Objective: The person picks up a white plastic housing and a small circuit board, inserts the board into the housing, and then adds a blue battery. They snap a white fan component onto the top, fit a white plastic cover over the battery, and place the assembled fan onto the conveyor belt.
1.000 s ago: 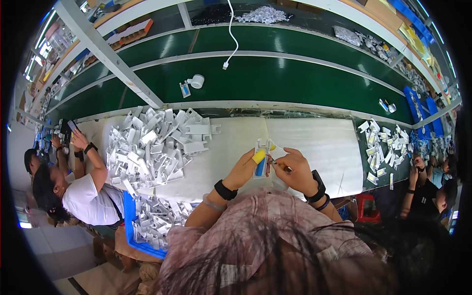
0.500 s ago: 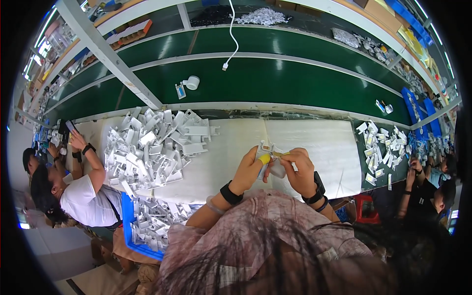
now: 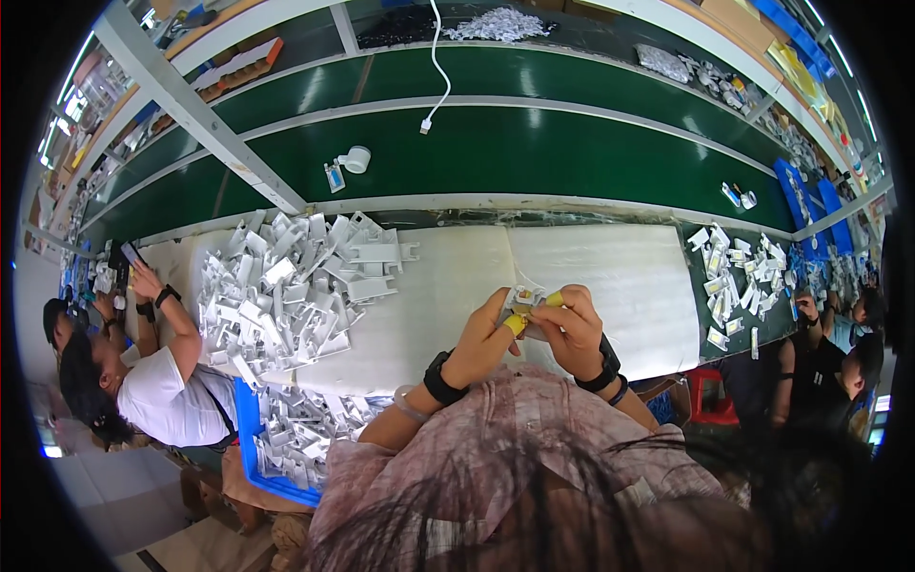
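In front of my chest, my left hand [image 3: 479,345] grips a small white plastic housing [image 3: 523,295], its thumb in a yellow finger cot lying against the near side. My right hand [image 3: 570,332] is closed at the housing's right edge, thumb and fingers pinched together, with another yellow cot on a fingertip. Small parts inside the housing are too fine to make out, and fingers hide much of its lower part. Below both hands lies a white foam mat [image 3: 448,315]. To their left spreads a large heap of similar white housings [image 3: 286,286].
A blue bin [image 3: 250,448] of more white housings stands at the near left. Smaller white parts [image 3: 739,281] lie at the right. Beyond the mat runs a green conveyor [image 3: 534,153] under a hanging white cable [image 3: 443,71]. Co-workers sit at left [image 3: 181,391] and right [image 3: 820,367].
My right fingers have moved in closer to the left thumb, over the housing. The housing is now tilted differently and more covered. The whole view has shifted slightly.
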`<state>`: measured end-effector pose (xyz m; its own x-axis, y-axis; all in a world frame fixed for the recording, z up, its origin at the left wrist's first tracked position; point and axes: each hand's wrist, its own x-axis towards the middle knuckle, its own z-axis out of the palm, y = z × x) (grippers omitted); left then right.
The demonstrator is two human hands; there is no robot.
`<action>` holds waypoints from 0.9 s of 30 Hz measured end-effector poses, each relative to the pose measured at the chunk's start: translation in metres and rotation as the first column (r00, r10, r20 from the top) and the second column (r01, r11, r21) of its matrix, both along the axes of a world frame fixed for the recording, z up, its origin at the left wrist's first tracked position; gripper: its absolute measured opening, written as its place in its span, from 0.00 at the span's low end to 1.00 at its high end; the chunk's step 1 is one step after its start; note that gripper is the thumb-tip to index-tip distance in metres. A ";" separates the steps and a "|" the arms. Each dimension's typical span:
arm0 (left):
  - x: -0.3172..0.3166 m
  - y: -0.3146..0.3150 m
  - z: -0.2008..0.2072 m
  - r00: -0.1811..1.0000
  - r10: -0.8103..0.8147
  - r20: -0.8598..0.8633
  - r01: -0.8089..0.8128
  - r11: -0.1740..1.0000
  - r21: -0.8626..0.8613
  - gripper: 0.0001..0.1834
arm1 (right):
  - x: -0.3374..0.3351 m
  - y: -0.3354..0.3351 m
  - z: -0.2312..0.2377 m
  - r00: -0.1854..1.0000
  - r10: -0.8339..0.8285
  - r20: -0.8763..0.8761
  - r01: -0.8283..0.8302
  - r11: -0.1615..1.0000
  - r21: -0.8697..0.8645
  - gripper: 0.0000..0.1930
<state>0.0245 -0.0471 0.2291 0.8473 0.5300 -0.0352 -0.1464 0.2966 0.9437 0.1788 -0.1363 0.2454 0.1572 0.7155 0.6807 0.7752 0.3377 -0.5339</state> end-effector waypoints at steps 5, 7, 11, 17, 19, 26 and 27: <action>0.000 -0.001 0.004 1.000 -0.001 0.007 0.001 1.000 -0.005 0.18 | 0.001 0.000 -0.002 1.000 -0.003 -0.015 0.003 1.000 0.008 0.14; 0.000 -0.002 0.003 1.000 0.003 -0.020 -0.003 1.000 0.015 0.18 | 0.001 0.000 -0.002 1.000 -0.001 -0.015 0.001 1.000 0.012 0.14; 0.001 -0.004 0.008 1.000 0.014 -0.014 -0.014 1.000 0.017 0.17 | 0.002 -0.001 -0.003 1.000 0.007 -0.019 -0.007 1.000 0.024 0.16; 0.001 -0.005 0.006 1.000 0.003 -0.031 -0.002 0.999 0.037 0.16 | 0.006 -0.004 -0.007 0.999 0.035 -0.036 -0.034 0.999 0.013 0.14; 0.002 -0.004 0.006 1.000 -0.011 -0.022 0.011 1.000 0.029 0.16 | 0.005 -0.004 -0.008 0.999 0.029 -0.032 -0.029 1.000 0.004 0.14; 0.002 -0.007 0.001 1.000 0.022 0.007 -0.022 1.000 -0.010 0.15 | 0.003 -0.003 -0.007 1.000 -0.010 -0.015 0.010 1.000 0.013 0.13; 0.002 -0.006 -0.001 1.000 0.019 0.019 -0.019 1.000 -0.006 0.16 | 0.004 -0.004 -0.007 1.000 -0.009 -0.015 0.009 1.000 0.011 0.13</action>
<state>0.0262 -0.0535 0.2277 0.8376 0.5458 -0.0226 -0.1695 0.2990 0.9391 0.1824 -0.1399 0.2387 0.1737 0.7062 0.6864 0.7701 0.3371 -0.5416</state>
